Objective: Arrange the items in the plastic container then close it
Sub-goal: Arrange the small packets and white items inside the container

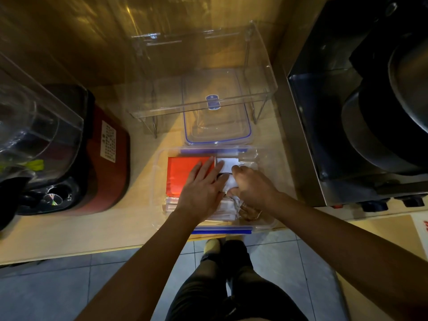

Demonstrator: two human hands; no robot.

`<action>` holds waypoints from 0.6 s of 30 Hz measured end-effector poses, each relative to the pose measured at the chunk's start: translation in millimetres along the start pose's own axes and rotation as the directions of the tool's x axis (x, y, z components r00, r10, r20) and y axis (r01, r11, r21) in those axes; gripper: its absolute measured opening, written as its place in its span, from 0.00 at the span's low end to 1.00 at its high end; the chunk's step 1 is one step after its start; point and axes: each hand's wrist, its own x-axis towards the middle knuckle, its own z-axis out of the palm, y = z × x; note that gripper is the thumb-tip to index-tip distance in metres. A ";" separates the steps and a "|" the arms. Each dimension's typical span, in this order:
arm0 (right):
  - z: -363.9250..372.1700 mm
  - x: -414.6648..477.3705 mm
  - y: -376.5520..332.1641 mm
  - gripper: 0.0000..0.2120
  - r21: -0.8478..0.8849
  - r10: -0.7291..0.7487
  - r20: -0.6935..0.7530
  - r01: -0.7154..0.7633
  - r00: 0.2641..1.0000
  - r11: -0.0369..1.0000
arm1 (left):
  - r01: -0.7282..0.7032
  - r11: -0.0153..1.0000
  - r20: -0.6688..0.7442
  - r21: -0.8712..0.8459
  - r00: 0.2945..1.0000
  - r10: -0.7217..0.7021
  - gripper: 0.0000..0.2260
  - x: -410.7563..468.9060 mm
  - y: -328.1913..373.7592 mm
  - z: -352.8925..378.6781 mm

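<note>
A clear plastic container [155, 181] with blue clips sits at the counter's front edge, open. Inside lie an orange-red packet [181, 174] at the left, a white card [228, 163] at the back, and white wrapped sticks [171, 205] near the front. My left hand [201, 188] rests flat, fingers spread, on the orange-red packet's right side. My right hand [251, 185] is curled around a white item [229, 184] in the container's middle. The clear lid [217, 126] with a blue seal lies just behind the container.
A clear acrylic stand [201, 66] rises behind the lid. A red-and-black blender machine [76, 154] occupies the left of the counter. A steel appliance [347, 123] stands at the right. Tiled floor and my legs are below the counter edge.
</note>
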 end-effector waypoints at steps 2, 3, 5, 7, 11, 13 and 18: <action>-0.1 0.2 -0.2 0.20 -0.010 -0.001 0.001 0.001 1.000 1.000 | -0.008 1.000 -0.003 0.007 1.000 0.008 0.19 -0.5 0.0 1.3; -0.9 0.2 -0.6 0.20 -0.023 -0.002 0.007 0.002 1.000 1.000 | -0.008 1.000 0.001 0.008 1.000 0.008 0.20 -0.4 -0.2 1.1; -4.5 -0.6 -2.4 0.20 -0.056 -0.011 0.019 0.012 1.000 0.998 | -0.004 1.000 0.005 -0.001 1.000 0.004 0.20 -0.6 -0.5 0.0; -11.9 -2.2 -3.4 0.19 -0.100 -0.031 -0.006 0.030 1.000 0.994 | 0.001 1.000 0.010 -0.018 1.000 -0.001 0.20 -1.3 -0.1 -1.8; -28.5 -9.0 -2.5 0.04 -0.203 -0.145 0.049 0.152 0.988 0.967 | -0.016 0.997 -0.047 -0.069 0.999 0.013 0.17 -3.0 2.7 -8.7; -33.4 -11.6 -0.4 0.04 -0.318 -0.187 0.147 0.225 0.971 0.921 | -0.063 0.997 -0.137 -0.054 0.989 0.055 0.11 -3.8 4.6 -12.7; -26.2 -9.1 3.4 0.18 -0.507 -0.164 0.298 0.302 0.940 0.807 | -0.077 0.980 -0.016 -0.183 0.997 0.075 0.08 -5.0 14.9 -23.3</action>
